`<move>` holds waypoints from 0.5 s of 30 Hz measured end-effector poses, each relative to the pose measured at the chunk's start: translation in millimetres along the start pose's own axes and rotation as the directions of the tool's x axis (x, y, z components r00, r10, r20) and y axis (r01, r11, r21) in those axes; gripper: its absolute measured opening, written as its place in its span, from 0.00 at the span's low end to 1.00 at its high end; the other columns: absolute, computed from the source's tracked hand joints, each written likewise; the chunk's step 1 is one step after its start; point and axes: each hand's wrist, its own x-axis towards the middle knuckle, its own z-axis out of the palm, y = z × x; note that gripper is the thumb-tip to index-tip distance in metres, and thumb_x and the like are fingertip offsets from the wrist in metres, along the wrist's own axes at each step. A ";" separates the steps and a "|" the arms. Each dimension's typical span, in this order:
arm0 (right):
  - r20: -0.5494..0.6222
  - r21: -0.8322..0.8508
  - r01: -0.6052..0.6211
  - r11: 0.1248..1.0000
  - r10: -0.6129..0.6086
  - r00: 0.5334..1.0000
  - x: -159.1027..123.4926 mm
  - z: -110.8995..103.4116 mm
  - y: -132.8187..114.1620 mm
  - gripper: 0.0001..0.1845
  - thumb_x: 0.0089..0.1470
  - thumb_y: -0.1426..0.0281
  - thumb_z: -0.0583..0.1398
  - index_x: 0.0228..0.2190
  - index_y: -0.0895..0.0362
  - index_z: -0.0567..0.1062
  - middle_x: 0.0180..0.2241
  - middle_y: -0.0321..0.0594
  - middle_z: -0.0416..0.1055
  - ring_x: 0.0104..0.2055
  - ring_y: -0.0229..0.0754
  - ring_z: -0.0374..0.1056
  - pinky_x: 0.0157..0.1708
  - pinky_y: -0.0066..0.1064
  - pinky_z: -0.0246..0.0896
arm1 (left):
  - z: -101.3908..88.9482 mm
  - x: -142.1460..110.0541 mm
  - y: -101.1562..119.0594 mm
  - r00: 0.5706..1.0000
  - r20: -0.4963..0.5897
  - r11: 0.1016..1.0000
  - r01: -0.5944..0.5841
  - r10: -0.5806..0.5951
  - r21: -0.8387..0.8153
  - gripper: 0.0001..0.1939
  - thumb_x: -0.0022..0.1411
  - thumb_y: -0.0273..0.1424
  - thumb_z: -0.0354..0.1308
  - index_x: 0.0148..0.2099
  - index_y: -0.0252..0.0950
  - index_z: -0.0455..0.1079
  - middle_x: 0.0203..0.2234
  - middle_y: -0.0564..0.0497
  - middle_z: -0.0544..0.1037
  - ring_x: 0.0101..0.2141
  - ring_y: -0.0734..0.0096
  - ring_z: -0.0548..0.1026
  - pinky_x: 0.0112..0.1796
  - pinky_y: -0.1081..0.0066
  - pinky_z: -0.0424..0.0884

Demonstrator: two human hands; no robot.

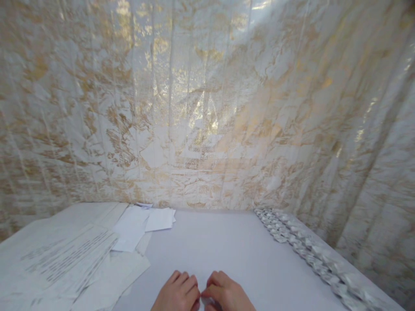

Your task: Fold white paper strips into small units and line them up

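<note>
My left hand (177,293) and my right hand (227,293) rest side by side at the near edge of a white table (227,246). Both have their fingers curled in, and the fingertips meet around something small and pale between them that I cannot make out. The lower part of both hands is cut off by the bottom of the view.
Printed paper sheets (65,259) lie spread over the table's left side, with smaller white slips (152,219) behind them. A long row of silvery foil strips (308,255) runs along the right edge. A white and gold crinkled curtain (207,108) hangs close behind the table.
</note>
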 end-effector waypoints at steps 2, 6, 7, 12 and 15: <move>-0.010 -0.014 -0.007 1.000 0.006 1.000 1.6 3.9 1.1 0.13 0.49 0.75 0.68 0.39 0.52 0.81 0.41 0.39 0.76 0.43 0.43 0.71 0.42 0.24 0.65 | 9.4 -3.2 -1.9 1.000 -0.023 1.000 -0.009 0.009 0.010 0.11 0.54 0.26 0.65 0.27 0.41 0.65 0.22 0.59 0.72 0.26 0.68 0.67 0.32 0.65 0.57; -0.010 -0.026 -0.027 0.999 0.026 1.000 4.6 7.9 -0.1 0.13 0.48 0.76 0.68 0.37 0.51 0.81 0.41 0.38 0.76 0.42 0.43 0.71 0.41 0.24 0.66 | 7.7 -3.0 -2.4 0.999 -0.025 0.999 -0.037 0.037 0.003 0.09 0.54 0.31 0.66 0.29 0.42 0.66 0.25 0.59 0.74 0.26 0.69 0.68 0.33 0.65 0.58; -0.011 -0.022 -0.029 0.999 0.028 1.000 4.8 7.8 -1.1 0.14 0.47 0.76 0.68 0.38 0.51 0.81 0.41 0.38 0.75 0.42 0.43 0.71 0.41 0.25 0.66 | 4.3 -1.4 -1.7 0.999 -0.026 0.999 -0.040 0.040 0.003 0.09 0.54 0.31 0.65 0.29 0.42 0.66 0.25 0.59 0.74 0.26 0.69 0.69 0.34 0.65 0.59; -0.056 -0.030 -0.032 0.999 0.031 0.998 4.0 5.3 -5.2 0.13 0.47 0.75 0.67 0.37 0.51 0.80 0.39 0.38 0.75 0.41 0.44 0.70 0.42 0.26 0.64 | -26.6 14.7 5.6 0.999 -0.019 0.999 -0.036 0.036 0.007 0.09 0.54 0.23 0.60 0.29 0.41 0.65 0.23 0.59 0.74 0.26 0.69 0.71 0.35 0.66 0.62; -0.090 -0.059 -0.012 0.998 0.007 0.996 4.2 5.2 -5.4 0.11 0.47 0.72 0.68 0.36 0.51 0.79 0.38 0.37 0.75 0.41 0.44 0.70 0.40 0.27 0.63 | -47.1 24.1 9.6 0.996 0.080 0.999 -0.032 0.032 -0.007 0.10 0.55 0.19 0.56 0.32 0.41 0.67 0.27 0.58 0.76 0.29 0.70 0.74 0.38 0.67 0.65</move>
